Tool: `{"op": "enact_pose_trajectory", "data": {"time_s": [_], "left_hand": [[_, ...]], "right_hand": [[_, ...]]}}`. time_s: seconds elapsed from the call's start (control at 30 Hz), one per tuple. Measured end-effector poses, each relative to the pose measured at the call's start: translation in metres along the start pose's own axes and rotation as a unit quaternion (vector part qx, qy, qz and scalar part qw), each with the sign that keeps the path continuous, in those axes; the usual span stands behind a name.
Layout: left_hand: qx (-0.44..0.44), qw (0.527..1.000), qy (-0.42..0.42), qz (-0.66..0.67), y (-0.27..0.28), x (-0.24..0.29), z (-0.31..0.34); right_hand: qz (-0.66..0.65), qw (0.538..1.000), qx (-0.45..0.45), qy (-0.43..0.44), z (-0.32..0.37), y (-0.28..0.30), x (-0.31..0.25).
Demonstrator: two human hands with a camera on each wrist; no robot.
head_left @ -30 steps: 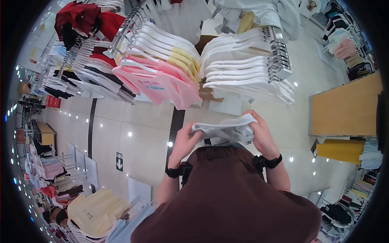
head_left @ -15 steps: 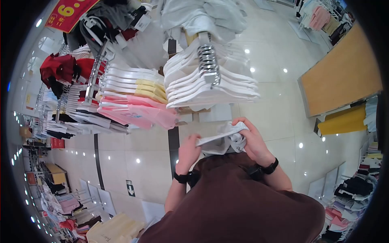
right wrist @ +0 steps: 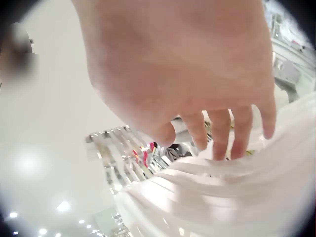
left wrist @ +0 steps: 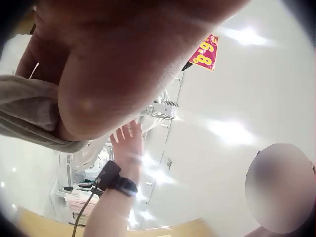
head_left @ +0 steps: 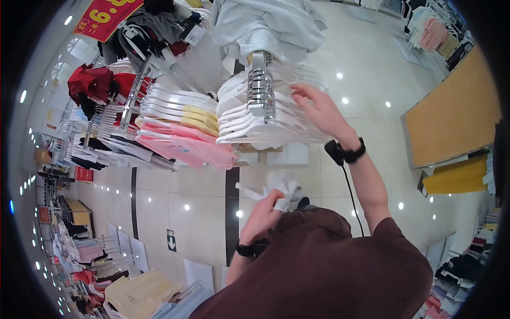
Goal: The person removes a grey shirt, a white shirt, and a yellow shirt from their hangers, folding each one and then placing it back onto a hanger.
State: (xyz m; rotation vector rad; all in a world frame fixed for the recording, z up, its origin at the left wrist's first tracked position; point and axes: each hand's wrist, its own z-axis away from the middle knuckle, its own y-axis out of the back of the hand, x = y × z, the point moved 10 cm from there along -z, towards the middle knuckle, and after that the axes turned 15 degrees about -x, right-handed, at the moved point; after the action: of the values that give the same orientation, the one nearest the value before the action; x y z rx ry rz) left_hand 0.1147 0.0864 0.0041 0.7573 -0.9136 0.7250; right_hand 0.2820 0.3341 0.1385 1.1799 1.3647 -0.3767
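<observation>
A crumpled pale grey garment (head_left: 287,189) hangs from my left hand (head_left: 261,215) in front of my body, with the fingers gripping it. In the left wrist view a fold of this cloth (left wrist: 29,106) comes out beside the thumb. My right hand (head_left: 321,109) is stretched forward at the right side of a row of white hangers (head_left: 281,130) on a chrome rail. Its fingers (right wrist: 221,133) are spread over the hanger tops in the right wrist view and hold nothing. Grey clothing (head_left: 271,26) lies heaped at the far end of that rail.
Left of the hangers, a second rail (head_left: 133,98) carries pink shirts (head_left: 186,146) and yellow ones. A wooden panel (head_left: 454,111) stands at the right, with a yellow garment (head_left: 457,174) near it. Cream shirts (head_left: 141,295) hang low at the left. A red price sign (head_left: 103,18) is above.
Both hands held the grey garment earlier. The right hand has let go and reached forward to the white hangers, while the left keeps the garment. The view has turned to the right.
</observation>
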Motion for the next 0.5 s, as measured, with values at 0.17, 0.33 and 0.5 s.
{"op": "enact_pose_trajectory", "data": {"time_s": [0.17, 0.33, 0.5], "left_hand": [[-0.026, 0.998, -0.054, 0.020, -0.013, 0.035, 0.004], [-0.154, 0.987, 0.028, 0.029, -0.041, 0.023, 0.019], [-0.227, 0.973, 0.027, -0.021, -0.055, 0.021, 0.024]], "right_hand": [[-0.012, 0.975, -0.201, -0.092, -0.044, -0.046, 0.040], [-0.036, 0.986, -0.156, -0.051, -0.056, -0.030, 0.043], [0.050, 0.994, -0.096, -0.027, -0.050, -0.012, 0.026]]}}
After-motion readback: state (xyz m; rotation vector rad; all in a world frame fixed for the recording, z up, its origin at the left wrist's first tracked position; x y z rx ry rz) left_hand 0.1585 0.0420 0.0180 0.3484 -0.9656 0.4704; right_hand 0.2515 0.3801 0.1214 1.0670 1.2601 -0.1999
